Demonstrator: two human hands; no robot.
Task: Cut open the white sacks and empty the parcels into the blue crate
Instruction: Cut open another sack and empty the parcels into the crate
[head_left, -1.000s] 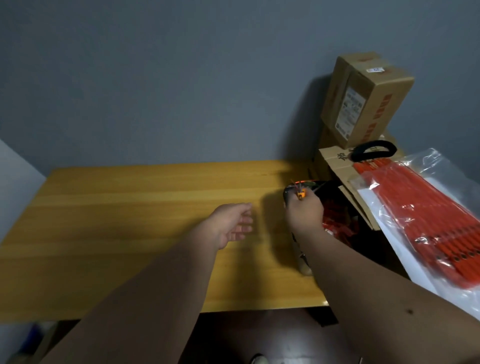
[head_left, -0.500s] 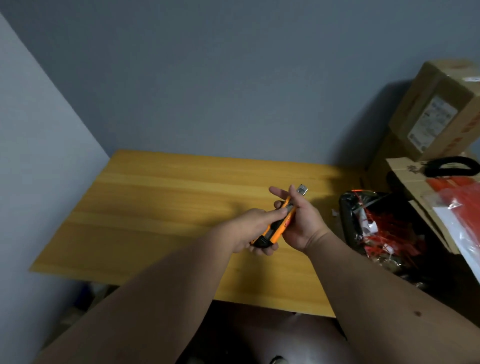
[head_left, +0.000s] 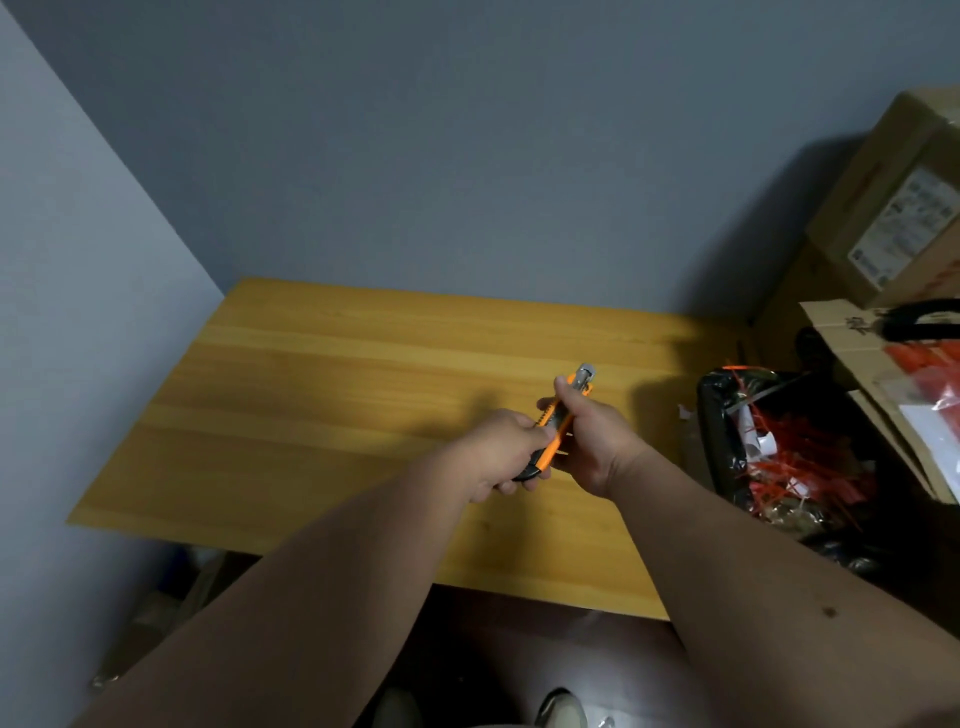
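Note:
An orange and black utility knife (head_left: 560, 422) is held in both hands above the wooden table (head_left: 322, 405). My left hand (head_left: 501, 452) grips its black rear end. My right hand (head_left: 597, 441) wraps the front part, the thumb lying along the body near the metal tip, which points up and away. No white sack and no blue crate are in view.
A black-lined bin (head_left: 769, 447) full of red cable ties and scraps stands right of the table. Behind it are stacked cardboard boxes (head_left: 893, 208) and an open box with a clear bag of red ties (head_left: 930, 374). Grey walls close the left and far sides.
My right hand took the knife from beside the bin and brought it over the table. My left hand closed on its rear end. The view swung left.

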